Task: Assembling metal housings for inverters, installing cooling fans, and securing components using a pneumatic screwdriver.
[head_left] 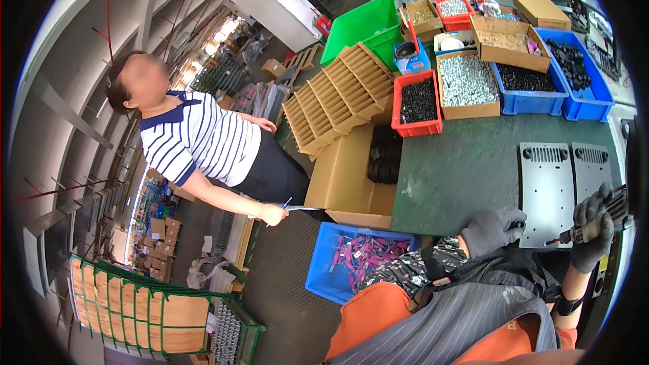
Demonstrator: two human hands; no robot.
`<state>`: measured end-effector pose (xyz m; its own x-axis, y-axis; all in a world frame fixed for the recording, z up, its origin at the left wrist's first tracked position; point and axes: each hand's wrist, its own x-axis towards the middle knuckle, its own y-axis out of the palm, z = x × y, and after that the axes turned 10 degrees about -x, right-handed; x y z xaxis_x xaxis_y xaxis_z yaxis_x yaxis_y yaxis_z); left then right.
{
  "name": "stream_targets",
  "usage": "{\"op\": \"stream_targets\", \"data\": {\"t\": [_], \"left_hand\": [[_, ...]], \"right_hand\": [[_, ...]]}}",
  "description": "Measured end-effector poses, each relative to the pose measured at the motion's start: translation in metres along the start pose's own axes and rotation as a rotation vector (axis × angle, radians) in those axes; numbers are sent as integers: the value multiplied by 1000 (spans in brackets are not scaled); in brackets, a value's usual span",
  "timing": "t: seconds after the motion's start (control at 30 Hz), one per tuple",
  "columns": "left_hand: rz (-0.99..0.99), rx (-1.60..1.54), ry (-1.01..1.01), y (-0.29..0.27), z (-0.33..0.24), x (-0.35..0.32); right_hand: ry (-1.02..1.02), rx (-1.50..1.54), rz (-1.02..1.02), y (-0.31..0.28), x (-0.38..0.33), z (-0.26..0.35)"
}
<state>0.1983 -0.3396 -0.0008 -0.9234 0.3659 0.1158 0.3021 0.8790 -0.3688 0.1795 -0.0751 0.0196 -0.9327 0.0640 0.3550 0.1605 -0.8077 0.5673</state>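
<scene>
My right hand (592, 240), in a grey glove, is closed round a powered screwdriver (580, 234) whose tip points left, over the lower end of a flat grey metal plate (545, 192). The plate has slots at its far end and several small holes. Beside it on the right lies a similar plate (592, 167), partly hidden by my right hand. My left hand (488, 232), also gloved, is at the bench's near edge, left of the first plate. Its fingers are curled together round something small and dark that I cannot make out.
On the green bench (460, 176) stand a red bin of black screws (418, 103), a carton of silvery fasteners (468, 86) and blue bins (531, 91). An open carton (351, 176) adjoins it at left. A blue crate (324, 257) holds purple pieces. A co-worker (203, 138) stands left.
</scene>
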Motion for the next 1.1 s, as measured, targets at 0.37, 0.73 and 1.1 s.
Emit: {"op": "stream_targets", "data": {"t": [0.37,0.73,1.1], "left_hand": [[-5,89,49,-9,-8,-17],[31,224,-18,10,-24,-11],[-5,333,151,33,3,-4]], "right_hand": [[143,-57,79,34,-3,19],[128,-206,-46,72,6,22],[227,-584,350,51,-2,-34]]}}
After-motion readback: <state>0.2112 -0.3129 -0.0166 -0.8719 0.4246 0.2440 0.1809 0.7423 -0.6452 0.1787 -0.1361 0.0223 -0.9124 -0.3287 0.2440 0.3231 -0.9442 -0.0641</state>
